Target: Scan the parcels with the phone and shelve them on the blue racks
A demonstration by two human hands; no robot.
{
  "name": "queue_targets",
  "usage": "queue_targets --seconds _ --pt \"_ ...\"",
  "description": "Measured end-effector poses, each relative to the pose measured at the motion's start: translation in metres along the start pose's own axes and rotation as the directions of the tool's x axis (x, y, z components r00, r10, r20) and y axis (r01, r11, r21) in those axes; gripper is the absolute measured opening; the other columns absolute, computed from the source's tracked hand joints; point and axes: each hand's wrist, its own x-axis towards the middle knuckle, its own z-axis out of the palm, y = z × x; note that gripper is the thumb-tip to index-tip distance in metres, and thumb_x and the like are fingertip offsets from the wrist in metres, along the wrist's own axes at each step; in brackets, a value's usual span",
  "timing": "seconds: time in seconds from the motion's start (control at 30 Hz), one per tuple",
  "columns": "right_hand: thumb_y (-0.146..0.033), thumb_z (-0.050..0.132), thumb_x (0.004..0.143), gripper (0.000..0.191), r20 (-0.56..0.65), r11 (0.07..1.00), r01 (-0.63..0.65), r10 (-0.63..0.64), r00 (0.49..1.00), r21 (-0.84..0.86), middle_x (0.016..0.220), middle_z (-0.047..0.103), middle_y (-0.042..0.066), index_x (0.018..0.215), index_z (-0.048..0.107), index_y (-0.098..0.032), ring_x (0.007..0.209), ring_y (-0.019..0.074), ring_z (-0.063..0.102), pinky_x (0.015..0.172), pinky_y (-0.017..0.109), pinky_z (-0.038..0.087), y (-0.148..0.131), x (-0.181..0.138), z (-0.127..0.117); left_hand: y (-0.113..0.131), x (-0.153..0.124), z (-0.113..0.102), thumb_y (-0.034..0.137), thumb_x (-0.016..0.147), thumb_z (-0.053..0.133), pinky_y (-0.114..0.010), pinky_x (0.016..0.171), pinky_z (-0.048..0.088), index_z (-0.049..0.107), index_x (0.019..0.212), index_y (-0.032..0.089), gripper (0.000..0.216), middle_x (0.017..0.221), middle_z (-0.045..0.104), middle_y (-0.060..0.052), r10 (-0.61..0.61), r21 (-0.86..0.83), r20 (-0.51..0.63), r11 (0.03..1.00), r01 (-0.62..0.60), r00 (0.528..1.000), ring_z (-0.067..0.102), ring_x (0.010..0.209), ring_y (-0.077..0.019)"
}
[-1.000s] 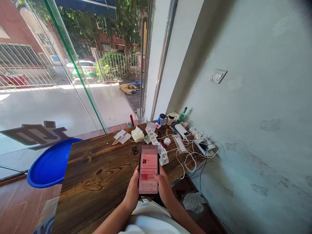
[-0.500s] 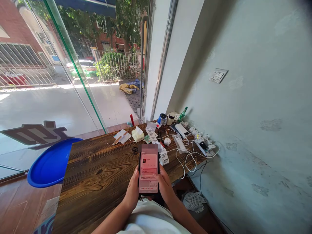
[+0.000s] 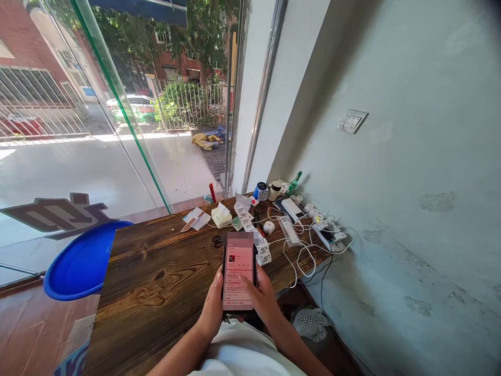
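A smartphone [image 3: 235,290] with a lit pinkish-red screen stands upright between both hands, near my body at the table's front edge. My left hand [image 3: 213,303] is wrapped around its left side, thumb along the edge. On the right side my right hand [image 3: 264,297] grips it, the thumb lying over the middle of the screen. The screen shows a player card with message-like blocks below; the text is too small to read. Just beyond the phone lie a strip of numbered paper labels [image 3: 264,252] and black-handled scissors [image 3: 217,241].
On the wooden table [image 3: 156,282] are a knife [image 3: 193,221], a tissue pack [image 3: 222,215], a white roll [image 3: 269,227], white cables [image 3: 303,261] and a power strip [image 3: 326,232]. A green bottle [image 3: 294,184] stands by the wall. A blue round tub [image 3: 78,266] sits left.
My right thumb has moved left and up across the screen. The lower blocks on the screen have changed. Both hands still hold the phone in the same place.
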Motion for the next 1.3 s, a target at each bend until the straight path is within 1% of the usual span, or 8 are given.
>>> queue_targets --seconds 0.23,0.43,0.53,0.67,0.87,1.07,1.2,1.3 --pt "-0.053 0.055 0.081 0.038 -0.085 0.998 -0.05 0.052 0.995 0.028 0.097 0.073 0.006 0.099 0.07 -0.023 0.103 0.0297 0.062 0.083 0.036 0.053 -0.003 0.002 0.002 -0.001 0.0 0.0 0.072 0.076 0.052 -0.024 0.044 0.051 0.038 0.14 0.024 0.081 0.096 0.069 -0.008 0.005 -0.041 0.008 0.999 -0.005 1.0 0.066 0.069 -0.0212" --pt "-0.054 0.063 0.079 0.047 0.009 1.0 -0.015 0.015 1.0 0.007 0.106 0.071 0.008 0.113 0.063 -0.022 0.097 0.0302 0.065 0.085 0.041 0.053 -0.004 -0.003 -0.002 -0.001 -0.001 -0.002 0.072 0.075 0.053 -0.025 0.045 0.052 0.035 0.141 0.024 0.083 0.098 0.069 -0.008 -0.009 -0.065 0.023 0.998 0.011 1.0 0.067 0.071 -0.0218" --pt "-0.051 0.069 0.077 0.047 0.053 1.0 0.018 -0.016 0.998 -0.026 0.108 0.07 0.009 0.113 0.062 -0.022 0.098 0.0301 0.064 0.089 0.042 0.051 -0.002 -0.006 -0.003 -0.002 0.0 -0.002 0.071 0.077 0.052 -0.024 0.044 0.051 0.037 0.139 0.024 0.08 0.098 0.069 -0.008 -0.003 -0.067 0.03 0.998 0.005 1.0 0.066 0.067 -0.0202" --pt "-0.042 0.071 0.077 0.041 0.048 0.998 0.023 -0.02 0.999 -0.054 0.104 0.071 0.008 0.111 0.062 -0.022 0.095 0.0286 0.065 0.086 0.04 0.051 0.0 -0.007 -0.003 -0.002 0.0 0.0 0.07 0.077 0.052 -0.024 0.043 0.051 0.04 0.138 0.024 0.077 0.097 0.069 -0.007 0.003 -0.067 0.023 0.998 -0.001 1.0 0.066 0.065 -0.0191" --pt "-0.043 0.051 0.083 0.035 0.0 0.999 -0.023 0.023 1.0 0.039 0.106 0.071 0.006 0.107 0.066 -0.021 0.101 0.028 0.063 0.088 0.038 0.051 0.003 -0.005 -0.002 0.0 -0.001 0.003 0.072 0.074 0.055 -0.025 0.043 0.051 0.039 0.139 0.023 0.083 0.093 0.07 -0.007 -0.005 -0.076 -0.013 0.997 0.004 1.0 0.066 0.067 -0.021" --pt "-0.043 0.064 0.08 0.042 0.05 0.999 0.013 -0.015 0.999 0.04 0.108 0.07 0.007 0.117 0.06 -0.023 0.097 0.0274 0.063 0.084 0.039 0.052 0.007 -0.008 -0.004 -0.002 -0.001 -0.001 0.071 0.077 0.052 -0.025 0.045 0.052 0.039 0.139 0.025 0.079 0.093 0.07 -0.007 0.003 -0.046 0.002 0.999 -0.003 1.0 0.067 0.068 -0.0209" --pt "-0.045 0.068 0.079 0.043 0.049 0.999 0.043 -0.042 0.998 -0.005 0.107 0.07 0.008 0.115 0.061 -0.023 0.094 0.0278 0.064 0.084 0.041 0.051 0.01 -0.009 -0.004 -0.002 -0.002 -0.001 0.073 0.074 0.054 -0.026 0.045 0.052 0.038 0.14 0.024 0.083 0.094 0.07 -0.007 -0.008 -0.065 0.011 0.998 0.008 1.0 0.067 0.069 -0.0217" --pt "-0.043 0.068 0.078 0.041 0.024 1.0 0.018 -0.018 1.0 0.004 0.104 0.071 0.007 0.114 0.062 -0.023 0.095 0.0279 0.064 0.085 0.04 0.051 0.007 -0.008 -0.003 0.0 -0.003 0.002 0.074 0.072 0.056 -0.026 0.044 0.052 0.039 0.139 0.023 0.086 0.094 0.069 -0.007 -0.001 -0.057 -0.009 0.998 0.001 1.0 0.067 0.069 -0.022"
